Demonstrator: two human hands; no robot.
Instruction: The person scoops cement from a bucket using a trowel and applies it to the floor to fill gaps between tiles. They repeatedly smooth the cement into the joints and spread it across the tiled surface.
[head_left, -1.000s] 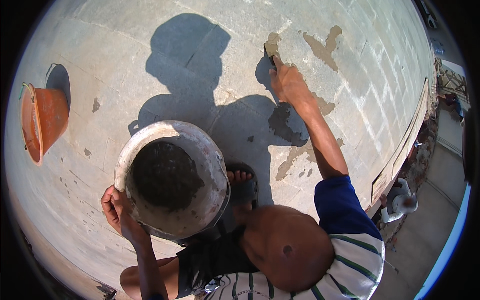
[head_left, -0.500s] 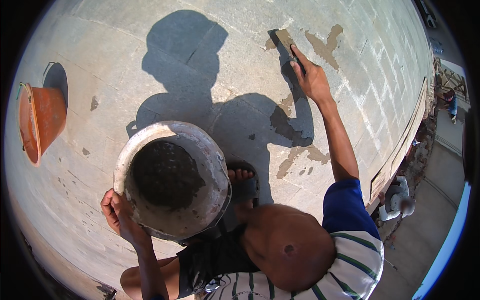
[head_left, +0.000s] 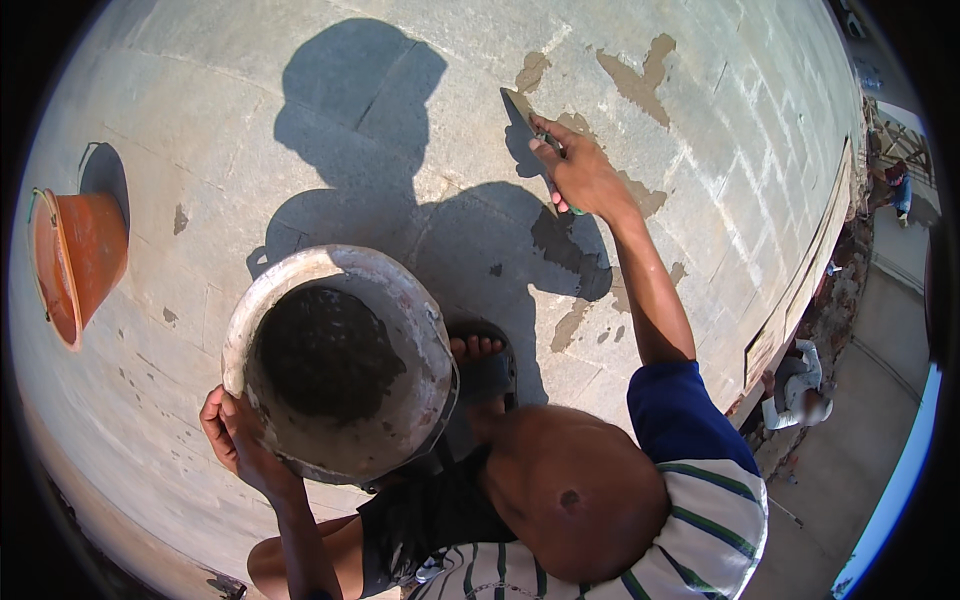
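Observation:
My left hand (head_left: 240,435) has its fingers wrapped over the rim of a mortar-crusted bucket (head_left: 425,310), tilted toward me beside my bent knee. Dark wet mortar (head_left: 325,355) lies inside the bucket. Out ahead, my right hand (head_left: 585,178) is closed round the handle of a trowel (head_left: 517,106), its thin blade seen nearly edge-on and pointing away to the left. Around the trowel, damp mortar smears (head_left: 640,78) mark the grey paved surface (head_left: 480,60). Whether the blade touches the surface I cannot tell.
An orange bucket (head_left: 95,255) with a wire handle lies on its side at the far left. On the right, a wooden board (head_left: 800,285) runs along the surface's edge. Below that edge are a person in white (head_left: 797,392) and another person (head_left: 897,190).
My right hand has drawn the trowel nearer and a little left, and the blade has turned from showing its flat face to nearly edge-on. My left hand keeps its grip on the bucket.

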